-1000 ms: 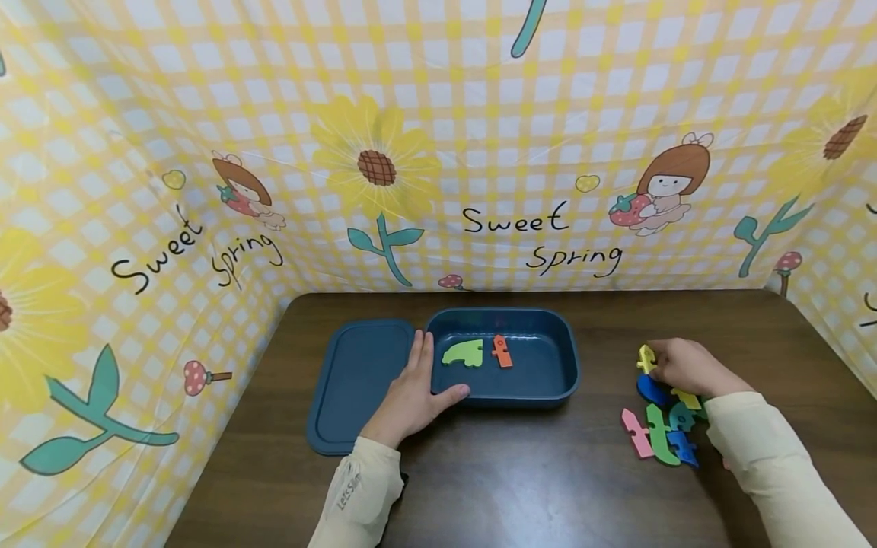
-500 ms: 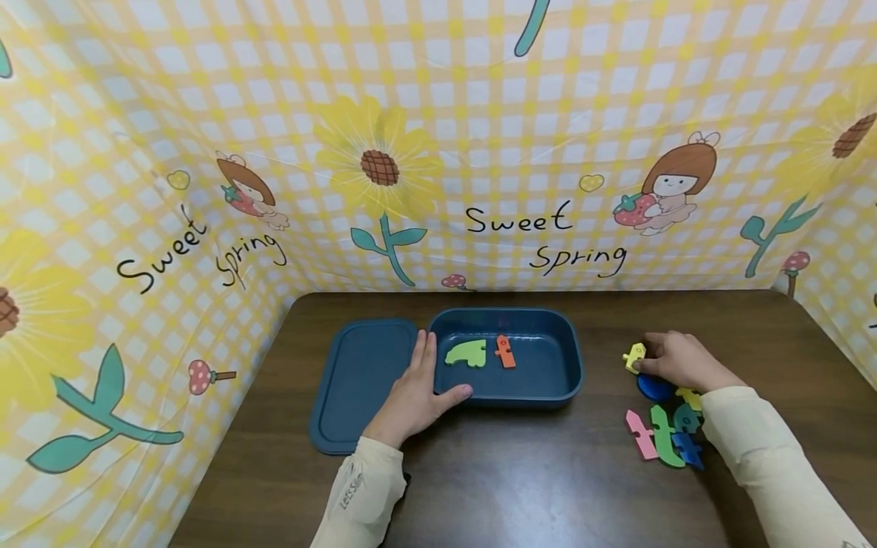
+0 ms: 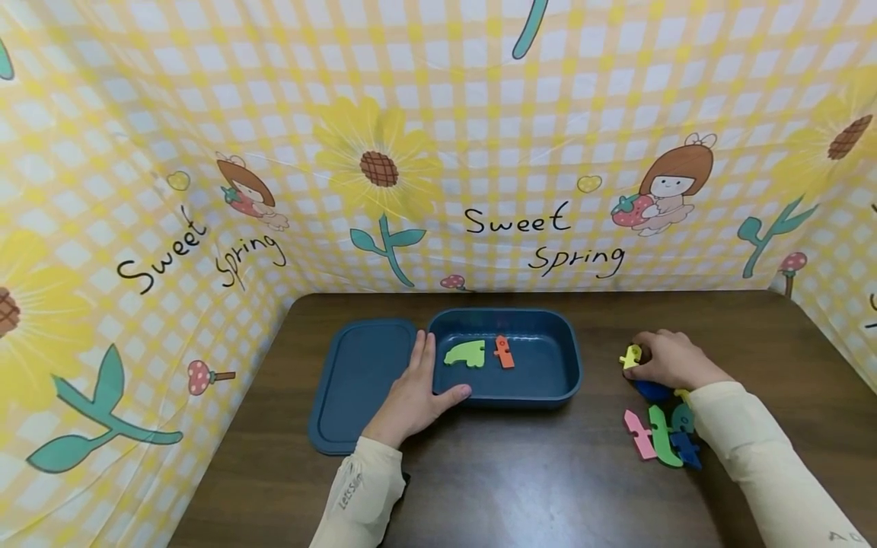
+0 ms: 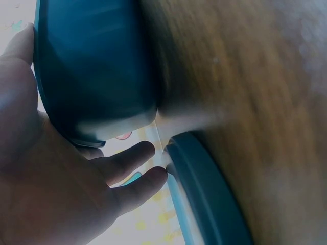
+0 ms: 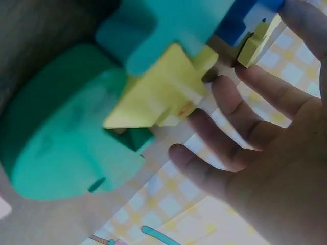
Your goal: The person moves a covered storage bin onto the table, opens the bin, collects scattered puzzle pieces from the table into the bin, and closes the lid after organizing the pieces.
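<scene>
A dark blue box [image 3: 558, 396] lies on the table, holding a lime green puzzle piece [image 3: 467, 353] and an orange puzzle piece [image 3: 504, 352]. Along its left side rests my left hand [image 3: 407, 399], fingers extended and thumb at the near rim; the left wrist view shows fingers between the box wall [image 4: 97, 61] and the lid [image 4: 204, 189]. My right hand [image 3: 674, 361] pinches a small yellow puzzle piece [image 3: 630, 357] between thumb and forefinger. In the right wrist view that yellow piece [image 5: 258, 43] sits at the fingertips.
Near the right forearm lie several foam-like pieces: pink [image 3: 639, 434], green [image 3: 661, 438], teal [image 3: 682, 418] and blue [image 3: 685, 449]. A dark blue piece [image 3: 652, 391] lies under the right hand. The flat lid [image 3: 363, 384] lies left of the box. A patterned cloth [image 3: 438, 152] stands behind the table.
My right hand has moved a little left, bringing the yellow puzzle piece away from the pile's dark blue piece. The left hand keeps its place against the box.
</scene>
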A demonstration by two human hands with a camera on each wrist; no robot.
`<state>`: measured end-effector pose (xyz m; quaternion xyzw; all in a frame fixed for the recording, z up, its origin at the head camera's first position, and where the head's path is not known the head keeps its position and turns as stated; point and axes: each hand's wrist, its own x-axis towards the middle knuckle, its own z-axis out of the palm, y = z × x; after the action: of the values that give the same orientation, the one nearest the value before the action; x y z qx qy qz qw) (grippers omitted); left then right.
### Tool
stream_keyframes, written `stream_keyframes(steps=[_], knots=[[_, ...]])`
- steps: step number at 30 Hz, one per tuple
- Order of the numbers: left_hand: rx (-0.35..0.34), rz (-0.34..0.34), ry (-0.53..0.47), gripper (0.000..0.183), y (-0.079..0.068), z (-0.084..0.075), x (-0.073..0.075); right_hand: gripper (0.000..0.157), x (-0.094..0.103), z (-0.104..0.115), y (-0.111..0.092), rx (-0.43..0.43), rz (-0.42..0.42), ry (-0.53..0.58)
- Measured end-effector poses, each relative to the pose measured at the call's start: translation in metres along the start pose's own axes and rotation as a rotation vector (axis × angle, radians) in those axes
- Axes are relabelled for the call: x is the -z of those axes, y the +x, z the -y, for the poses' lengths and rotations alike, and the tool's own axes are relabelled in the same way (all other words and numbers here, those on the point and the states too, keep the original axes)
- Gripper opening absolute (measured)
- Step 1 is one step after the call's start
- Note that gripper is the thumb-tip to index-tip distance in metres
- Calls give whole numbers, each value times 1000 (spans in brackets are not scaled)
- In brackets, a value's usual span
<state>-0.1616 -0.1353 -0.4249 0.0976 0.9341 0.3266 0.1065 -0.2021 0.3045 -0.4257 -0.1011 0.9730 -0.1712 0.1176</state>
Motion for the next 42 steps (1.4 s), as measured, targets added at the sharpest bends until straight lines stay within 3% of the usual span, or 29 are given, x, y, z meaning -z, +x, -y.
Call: stream_keyframes(steps=[7, 15, 20, 32, 42], knots=[[-1, 2, -1, 108, 1, -1, -1, 72, -3, 6, -2, 15, -24, 89], [-5, 1, 0, 108, 1, -1, 0, 71, 6, 27, -3, 2, -94, 243], [-3, 5, 0, 109, -1, -2, 0, 71, 11, 38, -3, 18, -120, 283], [-9, 3, -3, 108, -1, -2, 0, 70, 21, 72, 2, 85, -146, 339], [-14, -5, 3, 109, -1, 0, 1, 68, 33, 113, 21, 175, -144, 299]])
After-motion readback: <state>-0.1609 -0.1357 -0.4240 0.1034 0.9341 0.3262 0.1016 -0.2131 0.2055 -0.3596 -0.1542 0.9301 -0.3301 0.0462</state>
